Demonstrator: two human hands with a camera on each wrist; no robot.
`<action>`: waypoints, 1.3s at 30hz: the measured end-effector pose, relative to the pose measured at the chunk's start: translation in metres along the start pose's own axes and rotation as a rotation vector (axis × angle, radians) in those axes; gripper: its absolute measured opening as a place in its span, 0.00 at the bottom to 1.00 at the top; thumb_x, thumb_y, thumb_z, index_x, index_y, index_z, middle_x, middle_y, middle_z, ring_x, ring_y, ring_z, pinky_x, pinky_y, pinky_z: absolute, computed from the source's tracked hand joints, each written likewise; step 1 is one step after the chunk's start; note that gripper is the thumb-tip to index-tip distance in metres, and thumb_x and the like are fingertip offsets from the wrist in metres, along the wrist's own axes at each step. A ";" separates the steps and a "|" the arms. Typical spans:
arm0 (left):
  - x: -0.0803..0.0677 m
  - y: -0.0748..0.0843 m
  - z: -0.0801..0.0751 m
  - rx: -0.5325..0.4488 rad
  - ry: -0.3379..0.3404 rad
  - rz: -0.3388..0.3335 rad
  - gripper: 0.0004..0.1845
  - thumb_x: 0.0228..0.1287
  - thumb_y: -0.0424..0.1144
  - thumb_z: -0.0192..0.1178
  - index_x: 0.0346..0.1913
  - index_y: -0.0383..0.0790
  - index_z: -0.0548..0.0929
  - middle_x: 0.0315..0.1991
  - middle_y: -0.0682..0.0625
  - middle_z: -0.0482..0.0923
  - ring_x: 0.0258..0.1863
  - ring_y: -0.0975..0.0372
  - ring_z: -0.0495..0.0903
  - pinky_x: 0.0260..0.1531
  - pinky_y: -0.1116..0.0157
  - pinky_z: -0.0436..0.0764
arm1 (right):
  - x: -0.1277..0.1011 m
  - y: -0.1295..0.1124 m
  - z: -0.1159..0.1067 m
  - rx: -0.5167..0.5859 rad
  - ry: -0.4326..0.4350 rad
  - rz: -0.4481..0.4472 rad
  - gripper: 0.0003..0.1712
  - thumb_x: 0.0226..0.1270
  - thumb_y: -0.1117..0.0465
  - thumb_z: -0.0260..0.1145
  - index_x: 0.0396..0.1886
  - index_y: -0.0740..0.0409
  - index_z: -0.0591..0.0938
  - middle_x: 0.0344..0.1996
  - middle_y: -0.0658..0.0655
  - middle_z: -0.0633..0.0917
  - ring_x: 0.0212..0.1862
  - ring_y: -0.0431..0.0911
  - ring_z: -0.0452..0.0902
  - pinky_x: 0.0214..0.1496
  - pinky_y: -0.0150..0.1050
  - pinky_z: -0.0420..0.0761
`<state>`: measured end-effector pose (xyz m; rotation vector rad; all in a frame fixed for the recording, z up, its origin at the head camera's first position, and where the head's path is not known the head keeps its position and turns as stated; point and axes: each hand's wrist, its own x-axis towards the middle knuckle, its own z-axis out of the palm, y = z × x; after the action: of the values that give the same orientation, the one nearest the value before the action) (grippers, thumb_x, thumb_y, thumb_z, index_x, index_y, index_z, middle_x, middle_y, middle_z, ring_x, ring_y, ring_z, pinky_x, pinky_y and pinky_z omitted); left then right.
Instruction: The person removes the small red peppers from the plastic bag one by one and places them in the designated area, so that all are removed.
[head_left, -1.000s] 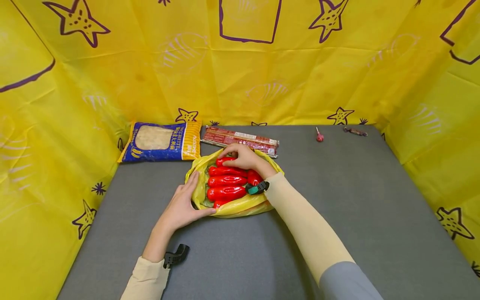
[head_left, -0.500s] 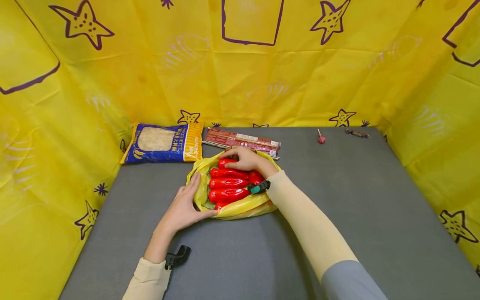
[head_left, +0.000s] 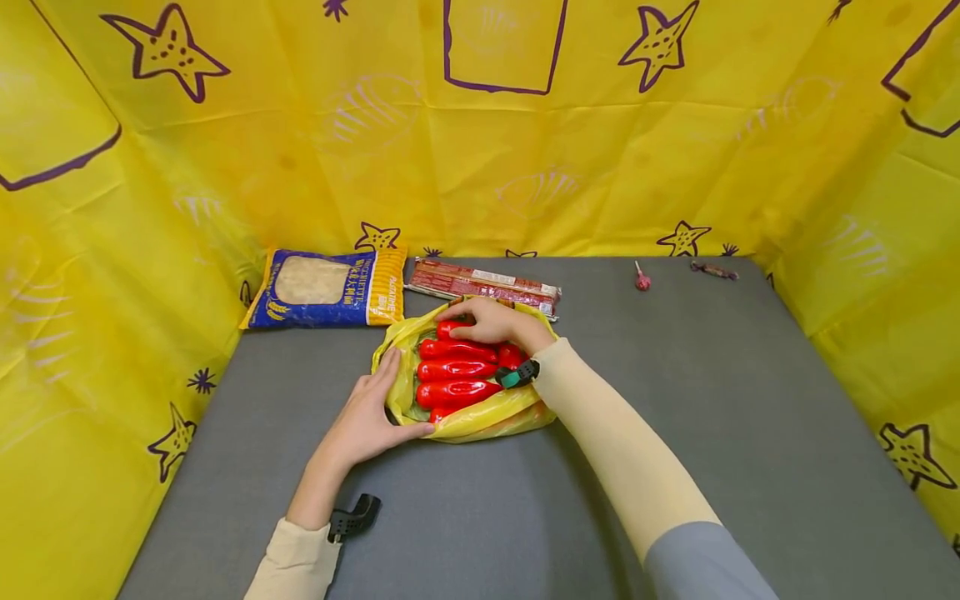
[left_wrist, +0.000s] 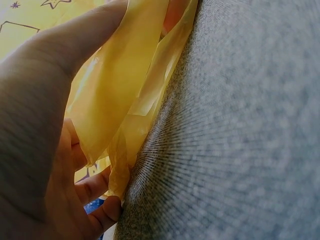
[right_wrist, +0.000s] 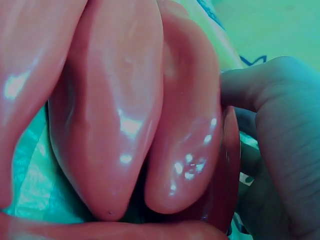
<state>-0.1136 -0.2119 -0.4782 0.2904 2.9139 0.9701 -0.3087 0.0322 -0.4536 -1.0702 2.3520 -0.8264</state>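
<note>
While left hand (head_left: 370, 421) spreads against bag (head_left: 495, 414) | right hand (head_left: 489, 322) grips pepper (head_left: 446, 330) | bag partly hides packets (head_left: 510, 287)

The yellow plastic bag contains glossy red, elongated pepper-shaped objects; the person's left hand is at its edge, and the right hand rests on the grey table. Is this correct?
Not entirely: the right hand does not rest on the grey table. The head view shows it at the opening of the yellow plastic bag, touching the farthest red object. The rest is correct.
</note>
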 end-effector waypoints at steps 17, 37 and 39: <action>0.000 -0.001 -0.003 -0.030 -0.006 -0.019 0.75 0.50 0.73 0.76 0.88 0.45 0.41 0.88 0.47 0.29 0.76 0.37 0.59 0.69 0.31 0.66 | -0.017 -0.020 -0.017 -0.088 -0.002 -0.055 0.26 0.80 0.54 0.65 0.74 0.53 0.80 0.70 0.56 0.81 0.73 0.52 0.73 0.78 0.47 0.68; 0.001 -0.004 0.001 -0.003 -0.056 -0.055 0.72 0.53 0.73 0.74 0.86 0.36 0.46 0.88 0.44 0.35 0.73 0.42 0.60 0.69 0.35 0.68 | -0.037 -0.031 -0.028 -0.099 0.123 -0.218 0.23 0.79 0.58 0.66 0.70 0.54 0.82 0.67 0.54 0.83 0.67 0.49 0.77 0.74 0.46 0.72; 0.001 -0.003 0.001 -0.005 -0.059 -0.058 0.71 0.53 0.73 0.73 0.86 0.36 0.48 0.88 0.44 0.34 0.74 0.42 0.59 0.69 0.35 0.68 | -0.039 -0.034 -0.029 -0.105 0.130 -0.229 0.23 0.80 0.58 0.65 0.70 0.55 0.82 0.67 0.55 0.83 0.69 0.49 0.76 0.76 0.46 0.71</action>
<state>-0.1145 -0.2137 -0.4810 0.2283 2.8497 0.9433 -0.2843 0.0545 -0.4042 -1.3882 2.4334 -0.8854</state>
